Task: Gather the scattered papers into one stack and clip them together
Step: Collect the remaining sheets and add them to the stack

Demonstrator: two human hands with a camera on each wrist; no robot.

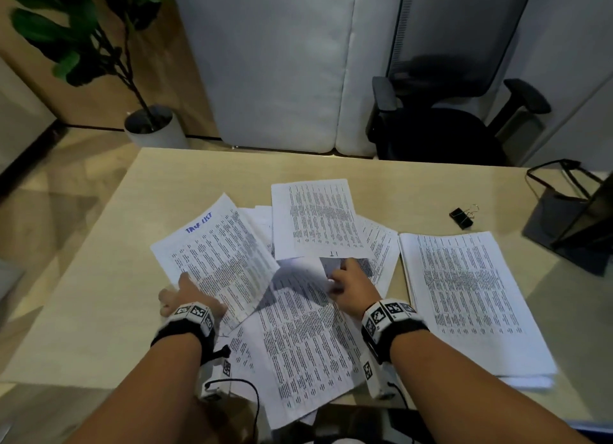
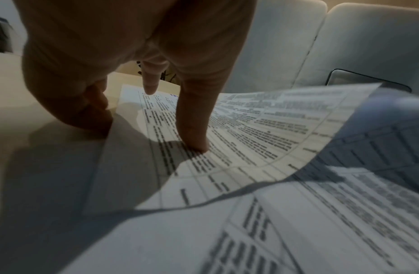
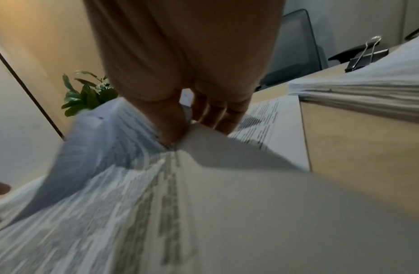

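- Left hand (image 1: 184, 296): your grip holds the sheet (image 1: 217, 257) headed in blue ink. The head view shows only the back of the hand at the sheet's near-left edge. The left wrist view shows what it hides: your thumb (image 2: 194, 129) pressing on the printed face, other fingers (image 2: 96, 113) curled under the edge, the index finger raised clear, and the sheet's right side lifted and curling.
- Right hand (image 1: 348, 286): your grip pinches a page (image 1: 308, 327) at its far end, in the middle of the scatter. The right wrist view shows thumb (image 3: 173, 126) and fingertips closed on a raised fold of paper; the head view shows only knuckles there.
- Loose papers (image 1: 315, 218): overlapping sheets fanned across the middle of the bench (image 1: 99, 294); the exact count cannot be told, at least five. One page hangs over the near edge.
- Stack (image 1: 464, 294): one, squared, right of the scatter and just apart from it. The right wrist view shows its layered side, many sheets thick.
- Clip (image 1: 462, 216): one, black with wire handles, on bare bench beyond the stack, touching no paper. In the right wrist view it (image 3: 363, 57) stands behind the stack.
- Pot (image 1: 156, 128): one, white, on the floor, holding one plant (image 1: 83, 38).
- Chair (image 1: 447, 111): one, beyond the bench.
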